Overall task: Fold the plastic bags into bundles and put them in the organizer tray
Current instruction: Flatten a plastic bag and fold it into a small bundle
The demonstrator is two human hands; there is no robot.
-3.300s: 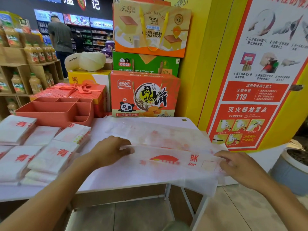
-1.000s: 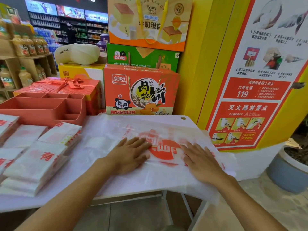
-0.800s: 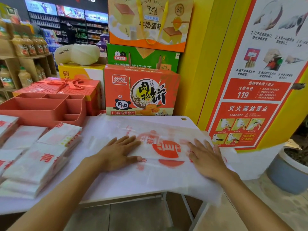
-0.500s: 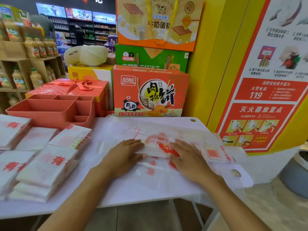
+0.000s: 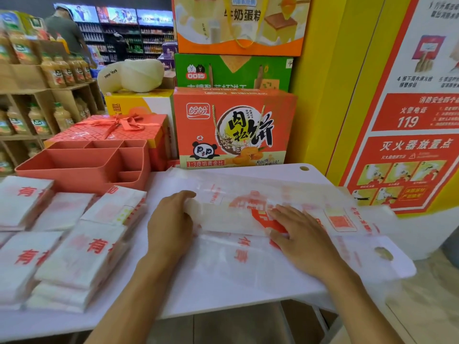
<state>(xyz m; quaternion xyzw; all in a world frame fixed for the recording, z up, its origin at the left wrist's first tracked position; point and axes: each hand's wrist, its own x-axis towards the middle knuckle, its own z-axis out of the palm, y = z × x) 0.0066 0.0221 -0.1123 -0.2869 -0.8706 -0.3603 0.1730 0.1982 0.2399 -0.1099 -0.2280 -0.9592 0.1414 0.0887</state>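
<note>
Shop shelves of juice bottles (image 5: 57,70) stand behind your white tabletop (image 5: 173,301). At its back left sits the coral organizer tray (image 5: 74,180), split into one long compartment and several small ones at its right end. The folded bundles (image 5: 82,254) are not in it: they lie in stacks on the tabletop in front of the tray, red print facing up. An orange carton (image 5: 233,127) and a ribboned red gift box (image 5: 119,125) stand just behind the tray.

Your plastic bag (image 5: 236,254) lies spread across the middle and right of the tabletop, partly folded into a strip, its handle end hanging past the right edge. Your left hand (image 5: 171,224) is at the strip's left end, fingers (image 5: 185,196) curled round the fold. Your right hand (image 5: 300,239) lies flat on the strip, fingers (image 5: 280,214) straight and close together, pressing it down.
</note>
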